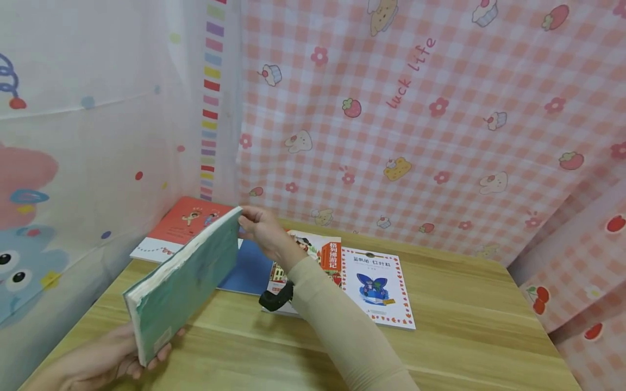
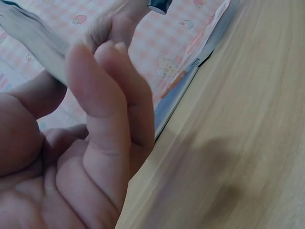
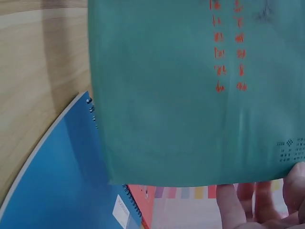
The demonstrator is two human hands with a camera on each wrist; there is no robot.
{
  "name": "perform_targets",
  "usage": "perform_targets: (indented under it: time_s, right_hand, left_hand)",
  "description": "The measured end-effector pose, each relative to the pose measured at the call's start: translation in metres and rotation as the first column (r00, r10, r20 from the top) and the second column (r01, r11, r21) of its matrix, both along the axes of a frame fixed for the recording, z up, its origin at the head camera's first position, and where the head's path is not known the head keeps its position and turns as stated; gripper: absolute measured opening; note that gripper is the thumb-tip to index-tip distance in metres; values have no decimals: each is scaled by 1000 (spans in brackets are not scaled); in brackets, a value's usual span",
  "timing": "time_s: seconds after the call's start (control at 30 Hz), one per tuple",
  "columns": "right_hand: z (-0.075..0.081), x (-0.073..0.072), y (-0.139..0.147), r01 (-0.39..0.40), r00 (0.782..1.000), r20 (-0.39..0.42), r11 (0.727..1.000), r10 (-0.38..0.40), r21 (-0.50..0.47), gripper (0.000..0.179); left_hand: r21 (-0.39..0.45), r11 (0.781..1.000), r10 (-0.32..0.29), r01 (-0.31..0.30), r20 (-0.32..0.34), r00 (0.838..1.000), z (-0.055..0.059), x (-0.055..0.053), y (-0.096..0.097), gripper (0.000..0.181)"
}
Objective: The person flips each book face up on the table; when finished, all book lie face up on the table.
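Holding the green book [image 1: 195, 288] two-handed, beside the blue notebook [image 1: 249, 271].
Its near, lower end is grasped by the grip of the left hand [image 1: 105, 353], while its far, upper corner is pinched by that of the right hand [image 1: 264, 231]. The book is tilted on edge (red writing [image 3: 240, 53] is shown on its cover) and is held above the bench [image 1: 464, 304], to the near left of the blue notebook. From that notebook, the red book [image 1: 188, 225] is found behind to the left, the illustrated book [image 1: 331, 258] just to the right, and the white book [image 1: 376, 285] farther right. For good handling, the weight is best borne from below by the left hand, the corner pinched lightly to avoid creasing, and the blue notebook given clearance.
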State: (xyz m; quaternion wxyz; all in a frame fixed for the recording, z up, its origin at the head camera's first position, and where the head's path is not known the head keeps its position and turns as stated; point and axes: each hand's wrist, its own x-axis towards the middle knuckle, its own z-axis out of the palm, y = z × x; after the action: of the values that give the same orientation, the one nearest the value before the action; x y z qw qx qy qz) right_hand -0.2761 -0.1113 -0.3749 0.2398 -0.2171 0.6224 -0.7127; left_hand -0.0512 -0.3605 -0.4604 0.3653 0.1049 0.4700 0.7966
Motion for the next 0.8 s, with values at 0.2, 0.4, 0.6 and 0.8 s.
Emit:
perform_targets:
  time_s: [0.2,0.4,0.6,0.8]
  right_hand:
    - [-4,-1,0,39,999,19,999,-40,10,31]
    - [-6,-1,1,44,996,74,999,-43,-6,32]
    - [-7,2,6,-23,988,152,998,32,-59,36]
    - [-11,1,9,-30,976,210,994,53,-107,39]
  left_hand:
    - [-35,999,36,-37,-51,998,-6,-1,-10,34]
    - [-2,1000,29,-30,-83,996,-6,-3,-12,36]
    - [-122,989,63,-79,-128,990,-3,-2,-11,47]
    - [-238,963,74,-125,-212,974,-1,-2,-12,58]
